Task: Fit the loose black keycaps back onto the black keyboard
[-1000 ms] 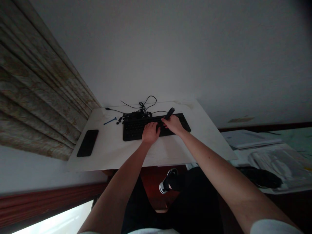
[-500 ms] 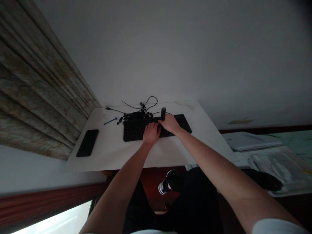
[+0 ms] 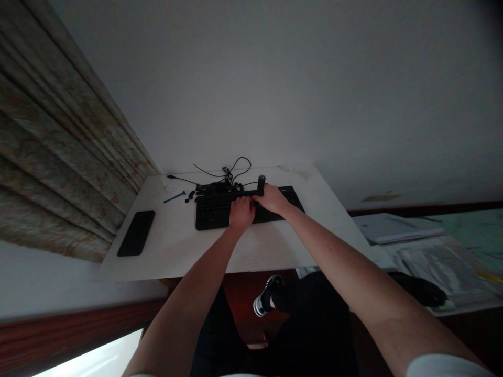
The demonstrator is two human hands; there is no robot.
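A black keyboard [image 3: 214,213] lies on the white table, its middle covered by my hands. On its keys, my left hand [image 3: 241,212] rests palm down with fingers laid out, nothing visible in them. Beside it, my right hand [image 3: 272,199] is closed round a black brush-like tool [image 3: 261,184], whose rough end points up. The tool's lower end is hidden by my fingers. Just behind the keyboard are a tangled black cable [image 3: 228,173] and several small loose black keycaps [image 3: 191,195].
A blue stick-like tool [image 3: 175,197] lies left of the keyboard. Nearer the left edge of the white table [image 3: 275,251] is a black phone [image 3: 136,233]. A patterned curtain [image 3: 70,136] hangs at left. Papers [image 3: 396,228] lie on a surface at right.
The whole view has shifted slightly, so the table and hands appear a little further left. Both hands stay on the keyboard, and the right still grips the black tool.
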